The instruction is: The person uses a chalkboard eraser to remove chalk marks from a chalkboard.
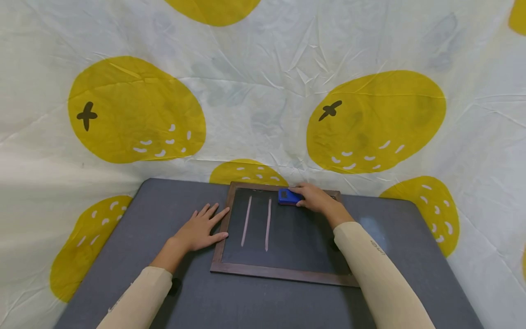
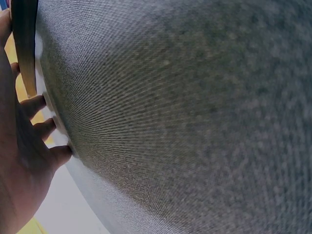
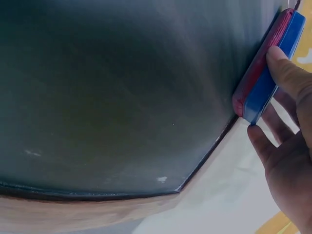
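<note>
Two pink lines (image 1: 268, 224) beside the blue eraser (image 1: 289, 197), head view only

Head view, clock on frame centre: grey table (image 1: 263, 301) at 6 o'clock, far corners rounded, toward 9 and 3. Creased white cloth (image 1: 255, 50) behind it, running 9 through 12 to 3. Large yellow fruit print (image 1: 135, 105) at 10, second fruit print (image 1: 382, 114) at 2, each with a black cross on its 9 o'clock side. Top-clipped yellow patch (image 1: 213, 10) at 11, white-dashed yellow patch (image 1: 84, 246) at 8.
</note>
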Tool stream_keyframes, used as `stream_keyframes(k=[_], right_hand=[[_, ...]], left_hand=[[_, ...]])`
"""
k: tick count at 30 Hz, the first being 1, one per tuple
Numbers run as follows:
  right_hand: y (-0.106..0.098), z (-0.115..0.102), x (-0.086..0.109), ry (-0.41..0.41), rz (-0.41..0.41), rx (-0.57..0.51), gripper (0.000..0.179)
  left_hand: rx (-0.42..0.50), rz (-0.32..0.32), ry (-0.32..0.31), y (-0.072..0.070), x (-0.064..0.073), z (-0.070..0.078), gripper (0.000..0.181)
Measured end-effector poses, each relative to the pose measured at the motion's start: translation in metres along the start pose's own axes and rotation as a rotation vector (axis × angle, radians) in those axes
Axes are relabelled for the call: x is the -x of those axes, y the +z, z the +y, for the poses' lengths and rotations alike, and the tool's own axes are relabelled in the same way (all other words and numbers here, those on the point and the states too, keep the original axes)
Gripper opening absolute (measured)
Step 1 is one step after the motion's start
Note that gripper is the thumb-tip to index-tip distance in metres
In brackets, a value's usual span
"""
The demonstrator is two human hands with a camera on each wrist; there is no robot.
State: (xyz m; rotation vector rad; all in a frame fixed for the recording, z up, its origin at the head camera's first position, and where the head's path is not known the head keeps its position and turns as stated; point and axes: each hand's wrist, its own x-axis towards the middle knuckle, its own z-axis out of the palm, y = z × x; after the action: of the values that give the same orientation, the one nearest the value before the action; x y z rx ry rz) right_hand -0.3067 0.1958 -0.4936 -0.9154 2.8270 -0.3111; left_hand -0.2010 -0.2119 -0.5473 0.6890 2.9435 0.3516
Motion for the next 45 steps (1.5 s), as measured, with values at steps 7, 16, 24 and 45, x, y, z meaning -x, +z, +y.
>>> stream_keyframes(k=[7,16,24,45], right_hand=[[0.009,-0.003,0.007,-0.017,0.032,0.025,0.063],[0.014,-0.015,0.031,-0.054,0.029,0.015,0.061],[0.02,-0.034,0.063,-0.124,0.029,0.04,0.062],[0.041,-0.074,0.142,-0.299,0.056,0.011,0.061]], left_hand=[[0.005,-0.01,-0.001,0.0,0.0,0.0,0.084],[0.009,-0.012,-0.004,0.0,-0.001,0.0,0.084],[0.007,-0.011,-0.004,0.0,-0.002,-0.001,0.084],[0.0,0.004,0.008,-0.001,0.0,0.0,0.084]])
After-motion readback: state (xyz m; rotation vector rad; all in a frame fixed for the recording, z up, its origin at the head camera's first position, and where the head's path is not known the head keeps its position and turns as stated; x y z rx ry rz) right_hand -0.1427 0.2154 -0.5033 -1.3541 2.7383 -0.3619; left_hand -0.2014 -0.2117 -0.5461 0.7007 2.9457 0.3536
